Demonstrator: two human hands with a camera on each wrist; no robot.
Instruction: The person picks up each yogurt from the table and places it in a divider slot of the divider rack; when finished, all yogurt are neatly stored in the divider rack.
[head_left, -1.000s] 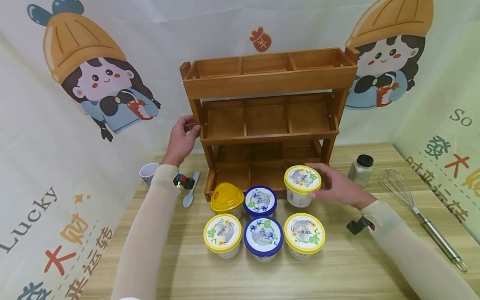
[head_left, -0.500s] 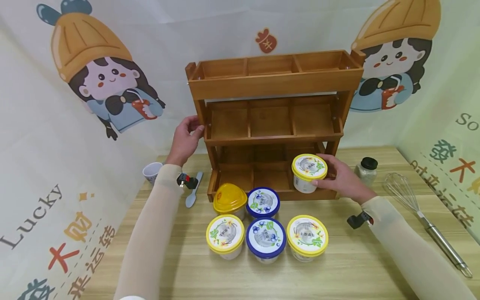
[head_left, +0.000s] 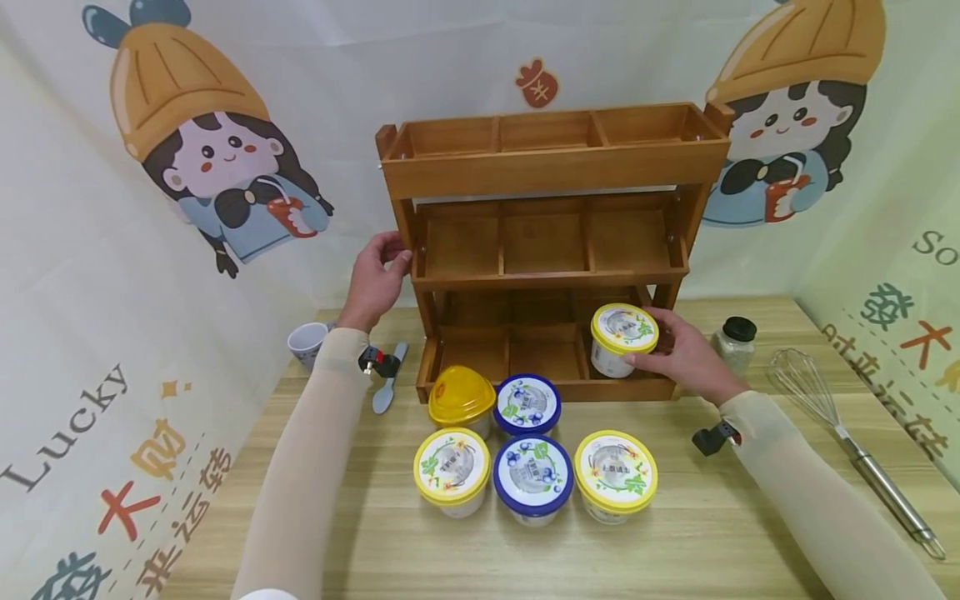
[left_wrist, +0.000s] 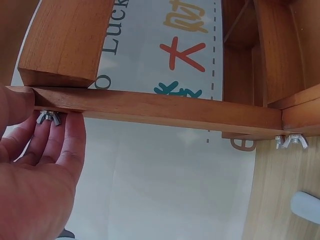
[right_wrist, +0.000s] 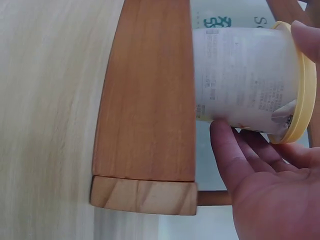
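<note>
My right hand (head_left: pixel 686 354) grips a white tub with a yellow lid (head_left: pixel 625 329) by its side. The tub stands slightly tilted at the right compartment of the bottom tier of a wooden shelf rack (head_left: pixel 555 171). In the right wrist view, the front board (right_wrist: pixel 147 95) hides the tub's base (right_wrist: pixel 240 75), so I cannot tell whether it touches the bottom. My left hand (head_left: pixel 377 279) holds the rack's left upright. The left wrist view shows the thumb and fingers (left_wrist: pixel 72 140) around that upright (left_wrist: pixel 150 105), near a wing nut (left_wrist: pixel 48 117).
In front of the rack stand two blue-lidded tubs (head_left: pixel 532 473), two yellow-lidded tubs (head_left: pixel 615 471) and a container with a domed yellow lid (head_left: pixel 460 396). A cup (head_left: pixel 306 340) and spoon (head_left: pixel 386 387) lie left; a black-capped jar (head_left: pixel 735 342) and whisk (head_left: pixel 855 442) lie right.
My right hand has carried the yellow-lidded tub from before the rack back over the bottom tier's front board into the right compartment. My left hand stays on the upright; the view has shifted slightly.
</note>
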